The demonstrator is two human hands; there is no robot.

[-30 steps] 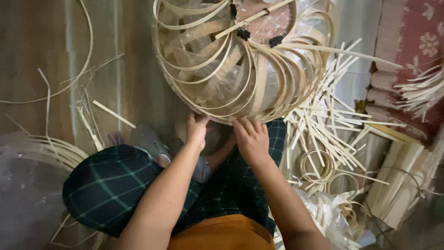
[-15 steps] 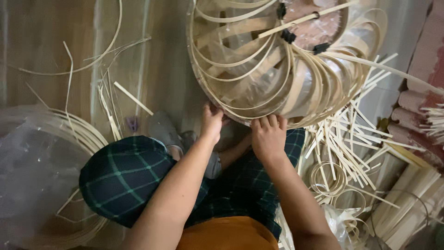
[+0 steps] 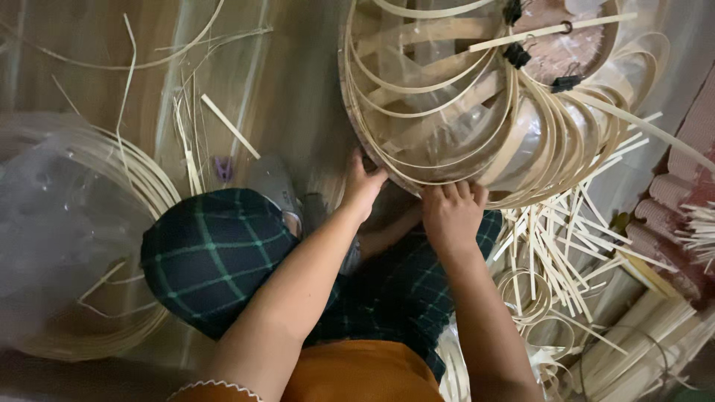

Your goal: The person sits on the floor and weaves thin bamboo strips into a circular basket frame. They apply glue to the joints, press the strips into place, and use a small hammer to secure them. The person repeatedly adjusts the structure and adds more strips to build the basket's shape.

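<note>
Round bamboo-strip frame (image 3: pixel 477 97) sits on the floor in front of the seated person, tipped toward them, with thin curved strips looped around a clear plastic form and black binder clips (image 3: pixel 516 53) pinching strips near the top. Since a second ago the frame has slid right and up in view, and both hands have followed it along the lower rim. Left hand (image 3: pixel 363 186) now cups the rim's lower left edge, fingers curled under it, thumb on the outside. Right hand (image 3: pixel 452 212) lies flat against the bottom strips, fingers together and pressing on them; can't tell if it pinches a single strip. So the grip has moved, not released: the frame stays braced at two points. Outward: plaid-trousered knee (image 3: pixel 216 257) left of the arms, loose cut bamboo sticks (image 3: pixel 551 246) right of the right hand, coiled strips under a plastic sheet (image 3: pixel 82 246) far left, small purple clip (image 3: pixel 223 168) on the floor.
</note>
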